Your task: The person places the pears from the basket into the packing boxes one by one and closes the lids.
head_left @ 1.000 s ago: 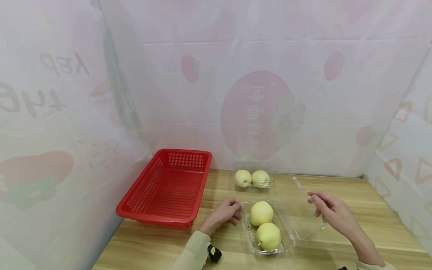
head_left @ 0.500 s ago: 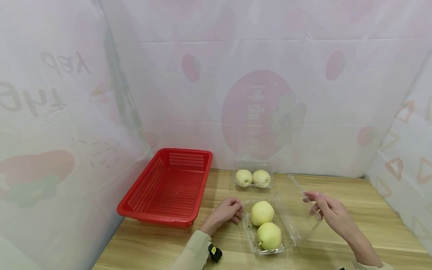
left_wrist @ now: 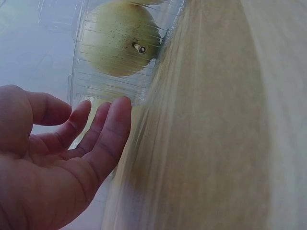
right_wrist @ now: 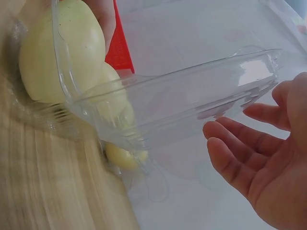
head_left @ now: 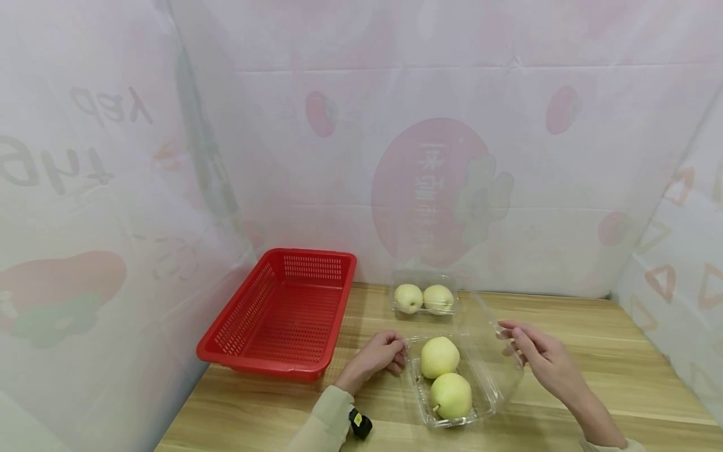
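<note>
Two pale yellow pears (head_left: 439, 358) lie in the base of a clear plastic box (head_left: 423, 415), whose hinged lid (head_left: 497, 358) is raised on the right side. My left hand (head_left: 380, 353) is at the box's left edge; in the left wrist view its thumb and index fingertip pinch the rim beside a pear (left_wrist: 120, 38). On the lid's outer side is my right hand (head_left: 550, 364). The right wrist view shows its fingers (right_wrist: 230, 139) loosely bent, with fingertips against the clear lid (right_wrist: 192, 96) and the thumb apart.
Behind stands another clear box (head_left: 423, 311) with two pears, near the curtain (head_left: 316, 207). A red perforated basket (head_left: 282, 326) sits to the left on the wooden table (head_left: 593, 351). A black strap (head_left: 359, 424) is on the left wrist.
My right hand has moved left, and the lid has swung with it from leaning far right to more upright over the hinge. My left hand and the pears have stayed in place.
</note>
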{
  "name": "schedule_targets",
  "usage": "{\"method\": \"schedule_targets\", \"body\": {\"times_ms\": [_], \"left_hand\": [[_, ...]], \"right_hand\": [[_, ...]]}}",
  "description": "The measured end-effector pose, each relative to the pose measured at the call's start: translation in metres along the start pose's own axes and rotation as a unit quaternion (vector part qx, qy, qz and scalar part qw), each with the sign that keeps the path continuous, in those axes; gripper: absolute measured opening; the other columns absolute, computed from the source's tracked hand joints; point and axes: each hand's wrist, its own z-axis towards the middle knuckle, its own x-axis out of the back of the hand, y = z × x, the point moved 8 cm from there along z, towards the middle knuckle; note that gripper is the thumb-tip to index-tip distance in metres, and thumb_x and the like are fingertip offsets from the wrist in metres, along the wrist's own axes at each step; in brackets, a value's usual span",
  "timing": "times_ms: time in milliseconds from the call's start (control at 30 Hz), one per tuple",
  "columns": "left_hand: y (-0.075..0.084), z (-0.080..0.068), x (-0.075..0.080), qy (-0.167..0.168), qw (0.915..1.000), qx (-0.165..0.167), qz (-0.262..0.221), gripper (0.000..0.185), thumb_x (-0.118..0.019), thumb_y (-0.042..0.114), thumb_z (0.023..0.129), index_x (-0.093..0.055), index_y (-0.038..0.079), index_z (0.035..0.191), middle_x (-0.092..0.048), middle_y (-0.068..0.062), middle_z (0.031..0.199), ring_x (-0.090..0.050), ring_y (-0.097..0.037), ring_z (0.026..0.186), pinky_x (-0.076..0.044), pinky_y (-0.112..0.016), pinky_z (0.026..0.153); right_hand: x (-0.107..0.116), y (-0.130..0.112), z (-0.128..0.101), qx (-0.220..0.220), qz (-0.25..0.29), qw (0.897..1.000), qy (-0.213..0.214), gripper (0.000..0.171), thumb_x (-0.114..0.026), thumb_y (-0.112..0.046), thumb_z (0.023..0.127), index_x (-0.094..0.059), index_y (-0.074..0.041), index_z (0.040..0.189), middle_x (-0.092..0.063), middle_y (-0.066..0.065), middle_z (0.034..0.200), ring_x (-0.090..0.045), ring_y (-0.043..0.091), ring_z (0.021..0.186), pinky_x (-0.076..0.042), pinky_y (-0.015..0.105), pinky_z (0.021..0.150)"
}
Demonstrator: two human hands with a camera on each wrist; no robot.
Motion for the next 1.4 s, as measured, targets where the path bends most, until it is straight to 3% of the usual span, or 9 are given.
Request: {"method": "schedule_targets", "body": {"times_ms": [167, 400, 567, 733, 967, 1233, 1400], "left_hand": [[0.0, -0.001, 0.0, 0.003, 1.0, 0.004, -0.004, 0.025, -0.048, 0.015, 0.1, -0.058, -0.007, 0.102, -0.062, -0.009, 0.082, -0.061, -0.018, 0.068, -0.058, -0.039, 0.06], [0.001, 0.0, -0.001, 0.005, 1.0, 0.005, -0.006, 0.028, -0.047, 0.016, 0.1, -0.058, -0.01, 0.1, -0.06, -0.007, 0.08, -0.062, -0.018, 0.068, -0.058, -0.037, 0.059], [-0.001, 0.001, 0.0, 0.005, 0.9999, 0.008, -0.005, 0.028, -0.047, 0.017, 0.099, -0.059, -0.008, 0.097, -0.061, -0.006, 0.079, -0.062, -0.018, 0.066, -0.057, -0.035, 0.057], [-0.001, 0.002, 0.001, 0.006, 0.9999, 0.009, -0.005, 0.03, -0.047, 0.02, 0.1, -0.059, -0.007, 0.095, -0.062, -0.007, 0.079, -0.062, -0.017, 0.066, -0.057, -0.034, 0.056], [0.0, 0.0, 0.0, 0.002, 0.9999, 0.01, -0.006, 0.035, -0.046, 0.022, 0.101, -0.059, -0.01, 0.1, -0.062, -0.009, 0.081, -0.062, -0.018, 0.067, -0.057, -0.035, 0.057], [0.003, -0.002, 0.0, 0.005, 1.0, 0.002, -0.003, 0.038, -0.045, 0.025, 0.103, -0.059, -0.01, 0.1, -0.064, -0.016, 0.086, -0.063, -0.02, 0.069, -0.058, -0.039, 0.058], [0.003, -0.002, 0.001, 0.006, 0.9999, 0.007, -0.005, 0.041, -0.044, 0.03, 0.104, -0.06, -0.008, 0.099, -0.064, -0.014, 0.084, -0.063, -0.019, 0.069, -0.058, -0.038, 0.059]], "right_hand": [[-0.004, 0.0, -0.001, 0.003, -0.014, 1.0, 0.012, 0.028, -0.05, -0.004, 0.1, -0.063, -0.002, 0.126, -0.069, -0.008, 0.106, -0.064, 0.004, 0.072, -0.05, 0.024, 0.055], [-0.017, 0.0, -0.001, 0.012, -0.005, 1.0, -0.013, 0.026, -0.054, -0.002, 0.098, -0.064, -0.002, 0.122, -0.067, -0.019, 0.099, -0.061, 0.001, 0.068, -0.05, 0.024, 0.053], [-0.026, 0.005, -0.001, 0.0, -0.01, 0.999, -0.03, 0.025, -0.055, -0.003, 0.097, -0.064, -0.004, 0.121, -0.068, -0.006, 0.095, -0.058, 0.0, 0.065, -0.051, 0.024, 0.054], [-0.036, 0.012, -0.002, -0.024, -0.021, 0.998, -0.063, 0.026, -0.055, -0.008, 0.099, -0.061, -0.005, 0.124, -0.07, 0.007, 0.101, -0.059, -0.002, 0.076, -0.053, 0.026, 0.058], [-0.043, 0.026, -0.005, -0.067, -0.023, 0.994, -0.085, 0.03, -0.055, -0.017, 0.1, -0.058, -0.005, 0.127, -0.068, 0.011, 0.111, -0.059, -0.002, 0.086, -0.052, 0.024, 0.063], [-0.053, 0.049, -0.007, -0.112, -0.014, 0.988, -0.102, 0.037, -0.058, -0.023, 0.099, -0.054, -0.004, 0.13, -0.066, 0.012, 0.111, -0.06, 0.002, 0.089, -0.052, 0.024, 0.066], [-0.058, 0.055, -0.009, -0.127, -0.006, 0.985, -0.12, 0.042, -0.057, -0.026, 0.099, -0.052, -0.001, 0.133, -0.066, 0.013, 0.111, -0.061, 0.006, 0.089, -0.052, 0.024, 0.067]]}}
